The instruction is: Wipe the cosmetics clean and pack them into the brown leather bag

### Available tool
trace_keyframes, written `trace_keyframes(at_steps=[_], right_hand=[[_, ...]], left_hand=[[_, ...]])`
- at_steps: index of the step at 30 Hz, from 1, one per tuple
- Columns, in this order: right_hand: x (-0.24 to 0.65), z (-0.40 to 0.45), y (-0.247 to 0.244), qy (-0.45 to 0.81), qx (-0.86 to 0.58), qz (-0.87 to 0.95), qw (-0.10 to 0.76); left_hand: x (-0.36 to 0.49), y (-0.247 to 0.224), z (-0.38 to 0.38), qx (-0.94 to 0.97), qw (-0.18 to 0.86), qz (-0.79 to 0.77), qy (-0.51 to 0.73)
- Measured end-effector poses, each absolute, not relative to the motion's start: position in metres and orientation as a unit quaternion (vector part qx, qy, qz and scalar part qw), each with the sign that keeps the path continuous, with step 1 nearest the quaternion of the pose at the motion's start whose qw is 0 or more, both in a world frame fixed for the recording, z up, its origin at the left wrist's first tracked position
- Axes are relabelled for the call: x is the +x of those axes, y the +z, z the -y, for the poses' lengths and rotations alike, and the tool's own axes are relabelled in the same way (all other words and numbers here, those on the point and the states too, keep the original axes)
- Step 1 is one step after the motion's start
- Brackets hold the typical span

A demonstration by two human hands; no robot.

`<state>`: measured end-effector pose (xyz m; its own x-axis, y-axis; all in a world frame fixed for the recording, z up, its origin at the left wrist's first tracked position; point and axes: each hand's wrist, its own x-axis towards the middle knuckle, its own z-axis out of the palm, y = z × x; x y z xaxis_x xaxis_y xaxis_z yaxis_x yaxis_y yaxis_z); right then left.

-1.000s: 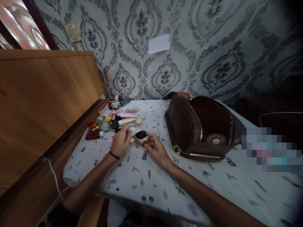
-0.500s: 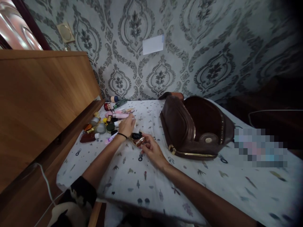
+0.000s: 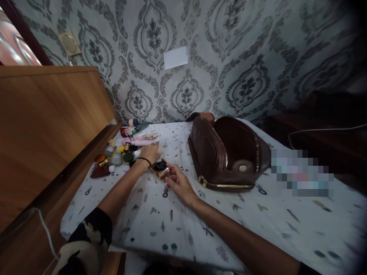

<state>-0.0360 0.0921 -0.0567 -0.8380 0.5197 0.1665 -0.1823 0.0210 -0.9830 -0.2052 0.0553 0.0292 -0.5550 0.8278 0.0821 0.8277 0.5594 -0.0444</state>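
Observation:
My right hand (image 3: 181, 186) has its thumb and fingers closed on the edge of a small gold-brown case (image 3: 162, 172) with a black, roundish top, low over the printed cloth. Left of it, my left hand (image 3: 150, 152), a dark band at its wrist, reaches palm down to the near side of the cosmetics. Its fingers are bent and mostly hidden; what they hold, if anything, cannot be made out. Beside that hand lie a pink tube (image 3: 143, 142), a dark green round jar (image 3: 129, 157) and a dark red bottle (image 3: 100, 171) with a white cap.
A brown leather bag (image 3: 206, 151) stands unzipped to the right, its mouth gaping. Several more jars and bottles, including a frosted jar (image 3: 116, 159), crowd the left side by a wooden panel (image 3: 57, 114). Patterned wallpaper rises behind. A blurred patch (image 3: 301, 172) covers something far right.
The view has shifted, moving the scene slightly left. The gold-brown case now shows more of its face beneath the black top. Both hands keep nearly the same places among the things.

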Motion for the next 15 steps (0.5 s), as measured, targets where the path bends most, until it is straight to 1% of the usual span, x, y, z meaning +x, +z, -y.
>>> trace_keyframes(at_steps=[6,11,15], right_hand=[[-0.035,-0.092,-0.055,0.683,-0.121,0.674,0.252],[-0.036,-0.092,-0.055,0.688,-0.123,0.669,0.253],[-0.036,-0.093,-0.056,0.688,-0.120,0.668,0.258]], left_hand=[[-0.218,0.036,-0.056,-0.479,0.030,0.877,-0.008],[-0.216,0.041,-0.048,-0.486,0.061,0.865,-0.105],[-0.189,0.031,-0.035,-0.516,0.077,0.831,-0.194]])
